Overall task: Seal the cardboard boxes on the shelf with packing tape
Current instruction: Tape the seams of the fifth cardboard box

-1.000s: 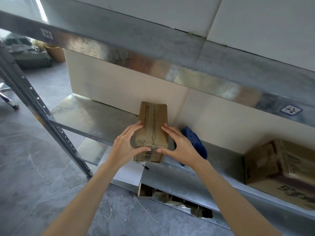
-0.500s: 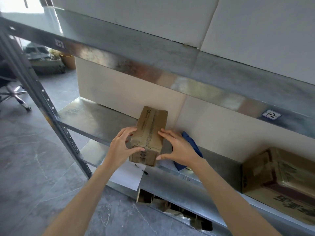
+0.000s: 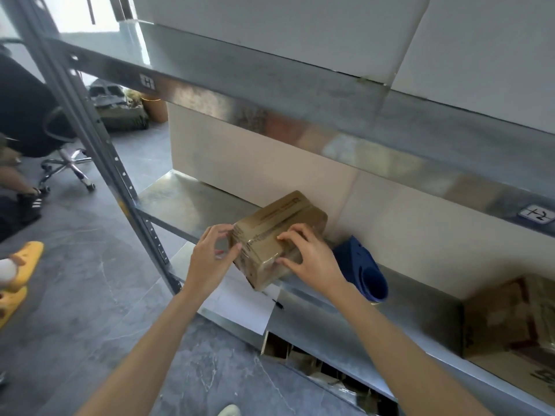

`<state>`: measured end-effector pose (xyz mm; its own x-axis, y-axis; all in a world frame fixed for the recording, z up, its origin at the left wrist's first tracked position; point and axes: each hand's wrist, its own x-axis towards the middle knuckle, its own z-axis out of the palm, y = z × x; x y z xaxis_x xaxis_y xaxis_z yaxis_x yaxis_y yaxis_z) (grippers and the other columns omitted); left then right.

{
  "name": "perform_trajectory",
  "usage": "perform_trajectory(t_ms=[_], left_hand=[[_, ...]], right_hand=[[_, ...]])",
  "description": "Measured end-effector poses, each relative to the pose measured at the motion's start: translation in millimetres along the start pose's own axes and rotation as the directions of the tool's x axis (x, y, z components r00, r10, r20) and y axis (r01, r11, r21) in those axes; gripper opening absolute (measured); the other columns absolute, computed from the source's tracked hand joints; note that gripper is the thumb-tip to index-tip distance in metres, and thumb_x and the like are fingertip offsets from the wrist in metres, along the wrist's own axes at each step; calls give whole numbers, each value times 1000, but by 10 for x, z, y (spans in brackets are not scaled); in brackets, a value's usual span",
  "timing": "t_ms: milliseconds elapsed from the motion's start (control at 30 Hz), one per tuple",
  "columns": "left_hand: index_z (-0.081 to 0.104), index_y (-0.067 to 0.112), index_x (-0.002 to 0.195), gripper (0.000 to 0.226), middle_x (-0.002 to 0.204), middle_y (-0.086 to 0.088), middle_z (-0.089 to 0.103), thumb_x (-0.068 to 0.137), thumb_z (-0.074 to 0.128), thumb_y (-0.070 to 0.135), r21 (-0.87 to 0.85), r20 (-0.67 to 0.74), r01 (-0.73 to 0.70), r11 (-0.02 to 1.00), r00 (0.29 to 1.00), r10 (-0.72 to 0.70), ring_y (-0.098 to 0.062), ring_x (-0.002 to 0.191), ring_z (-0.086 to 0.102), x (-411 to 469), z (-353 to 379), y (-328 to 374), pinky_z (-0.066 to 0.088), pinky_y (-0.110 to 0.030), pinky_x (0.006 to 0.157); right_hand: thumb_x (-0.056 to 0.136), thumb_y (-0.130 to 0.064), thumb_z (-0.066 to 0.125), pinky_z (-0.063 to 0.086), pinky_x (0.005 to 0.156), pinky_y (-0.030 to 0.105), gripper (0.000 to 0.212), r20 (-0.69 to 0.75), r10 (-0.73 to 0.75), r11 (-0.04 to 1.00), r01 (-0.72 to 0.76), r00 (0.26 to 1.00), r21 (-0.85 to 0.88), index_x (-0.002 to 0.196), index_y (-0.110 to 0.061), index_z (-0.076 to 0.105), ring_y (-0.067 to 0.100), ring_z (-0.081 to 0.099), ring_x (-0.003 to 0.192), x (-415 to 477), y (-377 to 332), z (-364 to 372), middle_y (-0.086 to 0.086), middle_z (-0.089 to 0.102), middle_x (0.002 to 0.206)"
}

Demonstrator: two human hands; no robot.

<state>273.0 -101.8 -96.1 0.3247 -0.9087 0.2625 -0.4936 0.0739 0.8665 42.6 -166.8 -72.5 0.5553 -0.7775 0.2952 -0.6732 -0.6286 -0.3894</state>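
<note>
small box [image 3: 279, 238] looked already taped; left hand [image 3: 211, 258] and right hand [image 3: 312, 259] gripped it; larger box [image 3: 510, 319] probably still unsealed; blue plastic tool [image 3: 365, 271] lay unheld.

Daylight blown out upper left; soft glare on metal shelf beam [image 3: 270, 124]; wide-angle bending at edges; slight softness.

Large brown cardboard box [image 3: 510, 322]: cropped by right edge | blue plastic object [image 3: 365, 271]: identity unclear, partly behind right hand [image 3: 312, 262] | small tape-wrapped brown cardboard box [image 3: 270, 232]: printed text illegible.
</note>
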Motion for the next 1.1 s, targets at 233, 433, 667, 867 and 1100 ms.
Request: perform_trajectory(t_ms=[233, 433, 667, 867, 1100], left_hand=[[34, 22, 147, 117, 150, 13, 30, 55, 66, 87, 35, 145, 82, 996, 986, -86, -10, 136, 36, 160, -53, -116, 40, -34, 108], [37, 26, 145, 110, 150, 18, 23, 55, 71, 78, -9, 288, 5, 1000, 958, -2, 13, 131, 30, 501, -287, -269, 42, -33, 106], [32, 21, 148, 93, 139, 16, 24, 73, 86, 33, -79, 552, 28, 997, 833, 20, -5, 132, 33, 922, -473, -346, 35, -37, 115], [35, 20, 143, 72, 144, 13, 21, 80, 69, 28, -52, 458, 21, 998, 889, 5, 2, 123, 38, 993, -153, -195, 41, -35, 110], [34, 21, 151, 75, 162, 8, 23, 89, 66, 49, 174, 326, -152, 973, 941, 88, -20, 141, 37, 1053, 192, -129, 40, -39, 107]], right_hand=[[76, -53, 75, 41, 92, 36, 47, -101, 42, 988, -56, 994, -141, 114, -31, 61, 18, 48, 111, 244, -254, 276, -5, 56, 119], [77, -62, 66, 40, 103, 47, 58, -76, 105, 986, -114, 992, -120, 125, -31, 58, 20, 45, 123, 366, -203, 229, -6, 51, 130], [76, -81, 43, 15, 122, 44, 83, 63, 443, 881, -447, 894, 153, 147, -40, 32, 9, 4, 149, 264, -140, 110, -13, 7, 162], [83, -70, 52, 43, 105, 44, 57, -198, 523, 852, -502, 829, 146, 126, -32, 56, 14, 35, 135, 236, -219, 241, -10, 31, 143], [94, -41, 58, 19, 119, 45, 43, -117, 480, 876, -465, 870, 130, 135, -34, 45, 14, 4, 150, 350, -90, 235, -7, 25, 154]])
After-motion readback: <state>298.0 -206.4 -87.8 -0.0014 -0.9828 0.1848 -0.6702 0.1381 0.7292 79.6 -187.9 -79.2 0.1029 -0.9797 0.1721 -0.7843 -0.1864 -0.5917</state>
